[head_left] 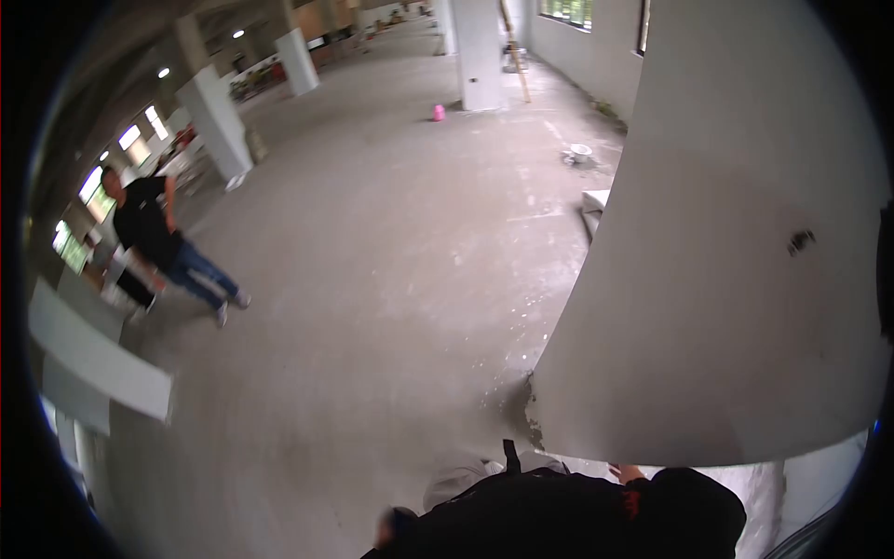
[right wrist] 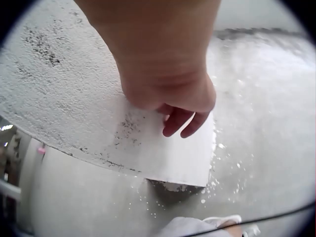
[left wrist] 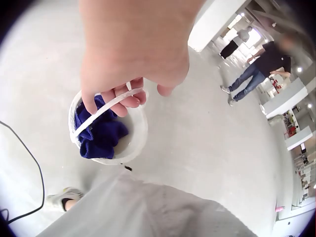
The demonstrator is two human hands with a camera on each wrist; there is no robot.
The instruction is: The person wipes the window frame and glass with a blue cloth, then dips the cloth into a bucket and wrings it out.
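My left hand (left wrist: 136,74) grips the white strap handle (left wrist: 111,105) of a white bucket (left wrist: 141,131), fingers curled round it. Inside the bucket a dark blue cloth (left wrist: 101,140) lies bunched against one side. In the left wrist view the bucket hangs below the palm, over the grey floor. My right hand (right wrist: 170,94) holds nothing, its fingers hanging loosely curled beside a white wall end (right wrist: 64,94) with dark specks. The head view shows only a bit of the right hand (head_left: 629,472) under the wall's edge.
The wall (head_left: 708,279) rises close on my right. A person in a black shirt (head_left: 154,224) stands to the left, another person (head_left: 116,270) behind. Pillars (head_left: 214,121) line the hall. A pink object (head_left: 438,113) stands far ahead; a black cable (left wrist: 37,173) crosses the floor.
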